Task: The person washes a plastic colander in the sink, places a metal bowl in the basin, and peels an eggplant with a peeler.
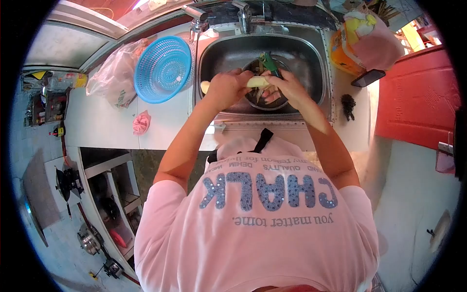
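My left hand point(227, 90) is closed around a long, pale yellow peeled vegetable point(257, 82), whose exact kind I cannot make out. Its rounded end sticks out past the left side of that hand. In my right hand point(290, 88) is a green-handled peeler point(271, 64), held against the vegetable's other end; its blade is hidden. Both hands are over a round metal bowl point(266, 109) standing in the steel sink point(219, 56). Brownish peelings lie in the bowl, partly covered by my fingers.
A blue plastic basket point(163, 69) and a plastic bag point(114, 73) stand left of the sink, with a crumpled pink cloth point(141, 122) nearer me. Two taps point(244, 19) rise behind. At right are an orange-yellow box point(346, 46), a phone-like dark slab point(368, 78) and a dark scrubber point(348, 107).
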Demonstrator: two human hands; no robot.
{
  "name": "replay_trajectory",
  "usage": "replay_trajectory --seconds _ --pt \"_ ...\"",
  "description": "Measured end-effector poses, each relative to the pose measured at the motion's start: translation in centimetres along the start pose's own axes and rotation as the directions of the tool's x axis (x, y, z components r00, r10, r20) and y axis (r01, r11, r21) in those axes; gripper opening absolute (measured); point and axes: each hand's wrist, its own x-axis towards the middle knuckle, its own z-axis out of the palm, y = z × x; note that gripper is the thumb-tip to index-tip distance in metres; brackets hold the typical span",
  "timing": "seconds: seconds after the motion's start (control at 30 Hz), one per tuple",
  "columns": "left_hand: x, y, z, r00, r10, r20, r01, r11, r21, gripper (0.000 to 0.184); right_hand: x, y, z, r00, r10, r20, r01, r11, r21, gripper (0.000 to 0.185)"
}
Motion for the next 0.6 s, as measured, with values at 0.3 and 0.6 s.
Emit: replay_trajectory --seconds 0.3,0.6 --pt "0.3 0.8 0.0 0.958 0.245 -0.151 -0.194 0.937 0.29 0.034 0.8 1.0 0.3 1.0 -0.005 -0.028 0.002 0.994 -0.108 0.019" --pt "0.3 0.0 0.2 0.949 0.263 -0.175 -0.228 0.953 0.197 0.036 0.9 2.6 2.1 0.973 -0.095 -0.212 0.091 0.995 -0.03 0.014"
